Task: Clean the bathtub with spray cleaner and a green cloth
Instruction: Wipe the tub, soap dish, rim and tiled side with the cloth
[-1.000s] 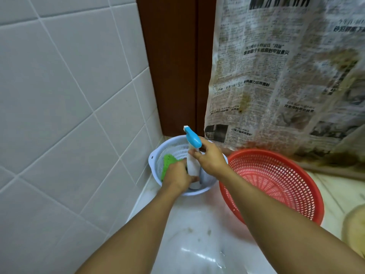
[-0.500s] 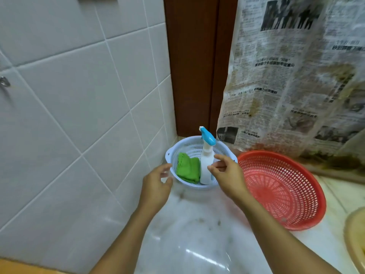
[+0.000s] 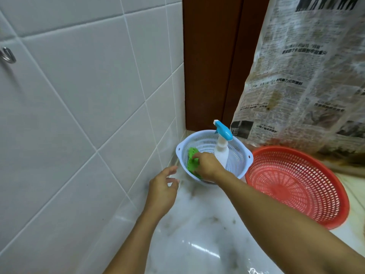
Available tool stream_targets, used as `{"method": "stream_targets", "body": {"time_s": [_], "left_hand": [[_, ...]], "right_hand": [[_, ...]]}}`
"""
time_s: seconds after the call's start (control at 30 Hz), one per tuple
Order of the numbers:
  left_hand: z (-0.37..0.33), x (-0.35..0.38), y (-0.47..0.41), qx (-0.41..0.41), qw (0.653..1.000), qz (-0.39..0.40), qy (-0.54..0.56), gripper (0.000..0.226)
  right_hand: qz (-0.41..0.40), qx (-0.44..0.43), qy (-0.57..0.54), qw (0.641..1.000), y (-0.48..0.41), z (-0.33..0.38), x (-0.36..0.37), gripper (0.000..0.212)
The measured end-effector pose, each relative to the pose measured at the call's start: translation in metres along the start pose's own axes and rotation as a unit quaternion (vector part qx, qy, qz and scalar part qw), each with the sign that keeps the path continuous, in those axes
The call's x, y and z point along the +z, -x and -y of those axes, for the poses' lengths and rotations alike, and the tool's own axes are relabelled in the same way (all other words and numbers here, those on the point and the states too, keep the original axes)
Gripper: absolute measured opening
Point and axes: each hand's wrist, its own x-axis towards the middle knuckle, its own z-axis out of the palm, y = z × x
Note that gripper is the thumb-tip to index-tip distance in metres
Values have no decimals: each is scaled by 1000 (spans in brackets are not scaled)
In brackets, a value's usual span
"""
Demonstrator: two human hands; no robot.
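Note:
A pale blue basket (image 3: 245, 153) sits in the corner on the white marble ledge (image 3: 197, 230). Inside it stands a white spray bottle (image 3: 221, 149) with a blue trigger head, upright and untouched. The green cloth (image 3: 192, 162) lies at the basket's left side. My right hand (image 3: 208, 167) reaches into the basket, its fingers curled on the cloth. Just left of the basket my left hand (image 3: 164, 189) hovers over the ledge with relaxed, spread fingers, holding nothing.
A red plastic colander (image 3: 296, 184) rests right of the blue basket. Stained newspaper (image 3: 308, 80) hangs at the back right beside a brown wooden frame (image 3: 213, 62). White wall tiles (image 3: 79, 115) close off the left, with a metal hook (image 3: 7, 55).
My right hand left the spray bottle and moved left into the basket onto the green cloth. My left hand drew back slightly from the basket rim.

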Motion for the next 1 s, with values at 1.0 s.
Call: {"method": "stream_targets", "body": {"time_s": [1.0], "left_hand": [[-103, -13, 27, 91, 959, 206, 172, 56]], "right_hand": [[-105, -72, -592, 796, 175, 14, -120, 28]]}}
